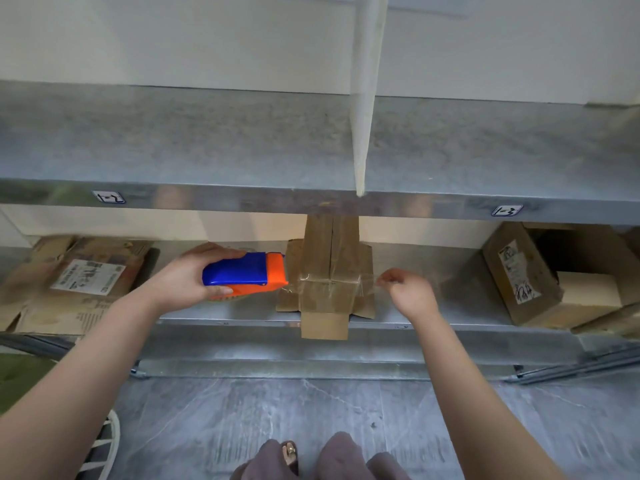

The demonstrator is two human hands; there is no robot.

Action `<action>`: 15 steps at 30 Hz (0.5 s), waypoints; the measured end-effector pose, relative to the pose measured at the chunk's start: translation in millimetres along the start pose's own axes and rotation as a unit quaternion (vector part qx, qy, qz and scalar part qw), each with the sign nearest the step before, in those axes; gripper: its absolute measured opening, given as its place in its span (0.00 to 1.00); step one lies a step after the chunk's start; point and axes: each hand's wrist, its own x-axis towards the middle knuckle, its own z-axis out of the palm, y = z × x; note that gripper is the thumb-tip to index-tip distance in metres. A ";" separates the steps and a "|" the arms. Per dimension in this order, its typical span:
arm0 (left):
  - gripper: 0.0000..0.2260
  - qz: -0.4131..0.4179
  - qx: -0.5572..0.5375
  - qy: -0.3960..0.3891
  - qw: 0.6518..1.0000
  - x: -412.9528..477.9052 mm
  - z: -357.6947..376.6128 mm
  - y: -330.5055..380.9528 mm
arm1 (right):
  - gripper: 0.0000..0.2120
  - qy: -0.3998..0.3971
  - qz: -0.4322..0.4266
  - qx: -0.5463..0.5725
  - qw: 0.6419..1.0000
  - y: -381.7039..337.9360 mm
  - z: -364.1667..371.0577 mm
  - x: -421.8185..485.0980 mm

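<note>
The left hand grips the tape dispenser, the right hand pinches the tape across the box, and slack could wrinkle it.

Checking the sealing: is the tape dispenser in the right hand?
No, the left hand grips the tape dispenser; the right hand pinches tape.

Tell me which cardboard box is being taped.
The middle box: clear tape stretches across it from the tape dispenser. The left box lies flat; the right box stands open.
</note>
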 end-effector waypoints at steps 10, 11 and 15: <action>0.30 0.005 0.010 0.001 1.000 5.5 8.6 -7.9 | 0.15 -0.025 0.068 0.109 0.991 -5.8 51.4 -8.3; 0.30 0.004 0.013 0.001 1.000 5.3 7.7 -8.6 | 0.15 -0.005 0.065 0.112 0.992 -3.8 53.9 -9.4; 0.30 0.005 0.012 -0.005 1.000 8.0 6.9 -7.6 | 0.14 0.094 -0.031 0.140 0.985 -3.7 54.2 -21.3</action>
